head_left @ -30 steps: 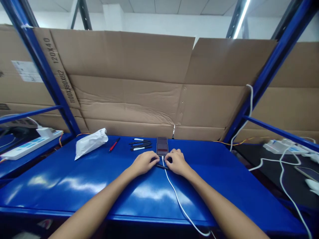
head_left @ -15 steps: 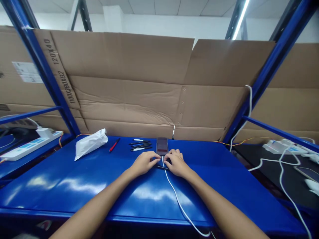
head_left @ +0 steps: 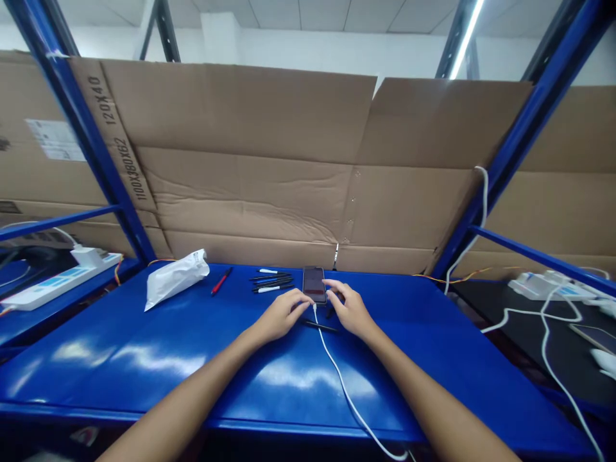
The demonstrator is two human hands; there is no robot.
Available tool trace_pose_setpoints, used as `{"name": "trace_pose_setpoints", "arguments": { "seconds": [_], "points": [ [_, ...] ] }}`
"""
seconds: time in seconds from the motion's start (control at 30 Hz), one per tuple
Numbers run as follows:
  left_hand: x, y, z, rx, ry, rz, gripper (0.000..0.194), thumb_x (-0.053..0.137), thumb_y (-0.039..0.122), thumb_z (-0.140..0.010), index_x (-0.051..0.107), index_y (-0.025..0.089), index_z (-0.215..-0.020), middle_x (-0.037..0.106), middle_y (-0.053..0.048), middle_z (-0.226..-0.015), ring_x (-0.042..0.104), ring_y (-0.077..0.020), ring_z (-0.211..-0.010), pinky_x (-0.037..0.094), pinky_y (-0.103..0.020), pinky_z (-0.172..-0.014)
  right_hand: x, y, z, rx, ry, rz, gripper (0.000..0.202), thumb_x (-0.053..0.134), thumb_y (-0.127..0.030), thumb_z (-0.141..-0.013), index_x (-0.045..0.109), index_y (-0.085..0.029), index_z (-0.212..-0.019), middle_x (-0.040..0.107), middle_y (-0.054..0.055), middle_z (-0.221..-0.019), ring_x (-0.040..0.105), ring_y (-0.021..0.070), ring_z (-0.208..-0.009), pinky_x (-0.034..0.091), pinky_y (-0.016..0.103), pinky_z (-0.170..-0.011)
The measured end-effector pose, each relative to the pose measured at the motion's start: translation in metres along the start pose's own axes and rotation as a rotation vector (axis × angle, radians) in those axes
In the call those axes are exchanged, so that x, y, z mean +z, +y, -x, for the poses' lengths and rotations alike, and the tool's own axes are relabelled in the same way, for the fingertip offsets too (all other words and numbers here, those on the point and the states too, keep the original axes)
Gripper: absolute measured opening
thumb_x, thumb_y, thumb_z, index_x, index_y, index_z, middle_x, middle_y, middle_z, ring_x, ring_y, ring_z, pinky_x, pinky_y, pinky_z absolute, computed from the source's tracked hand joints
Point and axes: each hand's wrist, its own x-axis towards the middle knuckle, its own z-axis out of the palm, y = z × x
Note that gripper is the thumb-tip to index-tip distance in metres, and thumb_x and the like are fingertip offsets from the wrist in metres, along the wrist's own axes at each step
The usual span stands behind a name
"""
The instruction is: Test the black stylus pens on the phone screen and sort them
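A dark phone [head_left: 314,283] lies on the blue table [head_left: 192,346], with a white cable [head_left: 339,372] at its near end. My left hand [head_left: 283,314] rests at the phone's lower left corner, fingers bent with a gap between thumb and forefinger, nothing visible in it. On the right side, my right hand [head_left: 350,311] has its forefinger over the phone's edge and its thumb apart. Something dark shows beneath that hand, too small to name. A black pen [head_left: 318,326] lies across the cable, just in front of the phone.
Several pens [head_left: 272,281] lie left of the phone, then a red pen [head_left: 221,282] and a white plastic bag [head_left: 176,279]. Cardboard [head_left: 250,212] stands along the back between blue posts. Power strips [head_left: 60,282] and cables are at both sides.
My right hand has moved slightly right, away from the cable's plug, and its forefinger now reaches over the phone's edge. More of the black pen shows. My left hand has hardly moved.
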Motion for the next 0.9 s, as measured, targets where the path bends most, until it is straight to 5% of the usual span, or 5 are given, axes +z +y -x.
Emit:
{"name": "trace_pose_setpoints", "arguments": {
  "seconds": [0.27,0.9],
  "points": [
    [-0.0001,0.0028,-0.0007,-0.128,0.03,0.079,0.026,0.057,0.039,-0.1,0.071,0.019,-0.108,0.073,-0.005,-0.101,0.064,-0.0203,-0.085,0.047,-0.029,-0.079,0.0038,-0.0024,-0.0001,0.127,-0.128,-0.476,0.03,0.065,-0.049,-0.089,0.063,-0.021,-0.098,0.077,0.007,-0.094,0.071,0.0221,-0.087,0.054,0.034,-0.08],
    [0.0007,0.0009,-0.0004,-0.08,0.053,0.118,0.025,0.066,0.039,-0.095,0.079,0.02,-0.104,0.074,-0.005,-0.094,0.062,-0.0161,-0.077,0.044,-0.025,-0.07,0.0055,-0.0049,0.0028,0.099,-0.16,-0.386,0.031,0.071,-0.049,-0.085,0.072,-0.019,-0.089,0.072,0.003,-0.08,0.061,0.0166,-0.068,0.046,0.028,-0.063]
  ]
}}
